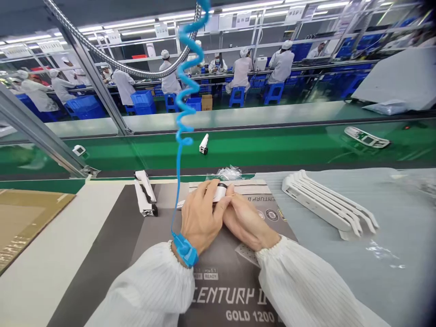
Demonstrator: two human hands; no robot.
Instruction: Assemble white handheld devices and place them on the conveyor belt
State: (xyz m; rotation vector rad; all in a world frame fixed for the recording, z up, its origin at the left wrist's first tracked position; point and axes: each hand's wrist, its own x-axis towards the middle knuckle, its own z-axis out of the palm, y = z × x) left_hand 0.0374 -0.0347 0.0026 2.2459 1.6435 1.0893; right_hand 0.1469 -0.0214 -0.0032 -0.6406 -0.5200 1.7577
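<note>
My left hand (201, 215), with a blue wrist strap (185, 250), is closed over a white part with a dark end (220, 191). My right hand (243, 218) meets it from the right, its fingers closed at the same part; most of the part is covered by the fingers. Both hands rest above a dark printed cardboard sheet (235, 277). Left of them lie white pieces with black ends (145, 195). To the right, several long white curved parts (327, 204) lie side by side on grey foam sheeting (391, 281).
Beyond the hands runs a green conveyor (265, 147) carrying a small white part (204, 144) and a long white frame (367, 137). A coiled blue cord (185, 91) hangs ahead. Crumpled clear plastic (230, 173) lies by the belt. Brown cardboard (27, 218) is at left.
</note>
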